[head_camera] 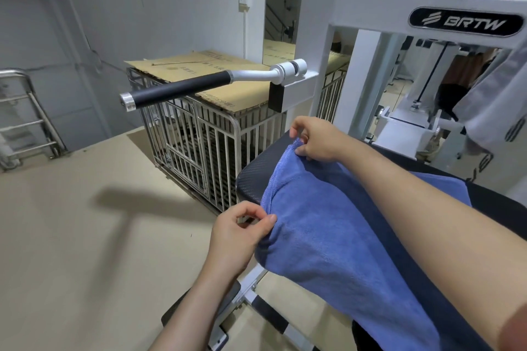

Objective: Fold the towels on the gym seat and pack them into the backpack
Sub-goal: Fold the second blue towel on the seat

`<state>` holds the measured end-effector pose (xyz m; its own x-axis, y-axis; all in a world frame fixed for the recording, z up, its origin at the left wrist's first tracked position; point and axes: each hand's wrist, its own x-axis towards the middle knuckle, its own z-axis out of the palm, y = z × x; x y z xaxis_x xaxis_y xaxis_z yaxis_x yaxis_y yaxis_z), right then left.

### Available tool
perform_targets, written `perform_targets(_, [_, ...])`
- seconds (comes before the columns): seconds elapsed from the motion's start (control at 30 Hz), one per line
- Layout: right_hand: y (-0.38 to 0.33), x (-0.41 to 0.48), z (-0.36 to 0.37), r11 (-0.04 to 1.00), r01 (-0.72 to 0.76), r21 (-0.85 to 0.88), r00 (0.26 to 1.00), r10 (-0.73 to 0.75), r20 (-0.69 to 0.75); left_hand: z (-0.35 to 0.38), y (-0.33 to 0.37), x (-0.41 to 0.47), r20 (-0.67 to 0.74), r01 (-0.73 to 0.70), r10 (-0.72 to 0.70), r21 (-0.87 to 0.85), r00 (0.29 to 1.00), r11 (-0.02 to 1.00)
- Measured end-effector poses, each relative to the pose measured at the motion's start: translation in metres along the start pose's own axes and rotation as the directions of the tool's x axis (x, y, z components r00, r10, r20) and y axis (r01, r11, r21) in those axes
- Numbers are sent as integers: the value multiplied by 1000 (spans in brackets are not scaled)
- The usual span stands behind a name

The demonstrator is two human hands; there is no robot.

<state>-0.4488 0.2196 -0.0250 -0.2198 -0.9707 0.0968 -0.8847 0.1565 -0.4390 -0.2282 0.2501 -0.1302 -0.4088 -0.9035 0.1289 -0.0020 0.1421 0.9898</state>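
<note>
- Left hand (242, 236): thumb and curled fingers pinching the near left corner of the towel, just off the seat's edge.
- Right hand (315, 139): fingertips pinching the far left corner, raised slightly above the pad.
- Blue terry-cloth towel (356, 236): spread across the seat, left edge draped over the side. Judged light, limp and slightly grippy, with no stiffness of its own. Best taken by corners or hem and kept taut between both hands.
- Black padded vinyl gym seat (253, 177): textured cover, rounded end, probably smooth enough for cloth to slide.
- Room, left to right: steel trolley frame (31, 122); beige floor (85, 236); black-gripped metal handle (176, 88); barred steel cage (199, 145) topped with a brown cardboard sheet (199, 61); white machine frame (365, 71).
- Backpack: not in view.
</note>
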Motion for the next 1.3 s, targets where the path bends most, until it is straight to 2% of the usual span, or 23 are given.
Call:
perform_targets(0.07, [-1,-3,-2,1000,-8,-14,1000,8,19,1,-3,-4,18,21,-21,-40,1000,999])
perform_targets(0.13, [-2,-6,-5,1000,-17,8,999,17,27,1,-8,-9,94,89,-83,-65,992,994])
perform_targets(0.27, [-9,-21,-15,949,-48,311,996,67,-52,-4,-14,-13,333,170,-133,-84,934,982])
perform_targets(0.37, [-16,-31,-26,842,-73,535,989,132,-73,-9,-17,-12,406,140,-128,-1,905,990])
perform_targets(0.47, [-22,-40,-41,743,-104,661,974,210,-83,-18,-16,-11,439,88,-106,61,892,994])
perform_targets(0.57, [-24,-49,-56,734,-96,672,950,269,-159,-45,4,-4,401,31,-58,74,914,997])
perform_targets(0.63, [-26,-55,-66,739,-72,670,939,276,-204,-72,23,4,319,27,-41,49,947,998])
perform_targets(0.73, [-33,-66,-79,766,-13,643,956,198,-218,-110,53,17,199,-59,44,69,979,996])
perform_targets(0.83, [-45,-74,-88,806,51,589,949,145,-280,-134,83,24,136,-151,134,121,982,981])
perform_targets(0.97, [-52,-76,-99,814,105,571,945,97,-312,-150,112,31,160,-227,206,128,965,966])
perform_targets(1.03, [-51,-73,-107,822,124,556,939,83,-333,-155,120,37,193,-231,193,200,962,952])
perform_targets(1.1, [-44,-66,-113,865,116,487,929,79,-363,-157,126,47,240,-226,146,349,960,910])
perform_targets(1.2, [-23,-47,-117,916,34,401,936,111,-333,-148,127,74,228,-232,110,630,967,741])
perform_targets(1.27, [-6,-30,-115,913,-43,405,950,164,-267,-130,121,97,156,-237,183,736,971,634])
perform_targets(1.3, [4,-19,-112,906,-83,414,951,196,-240,-117,117,108,98,-225,234,752,967,619])
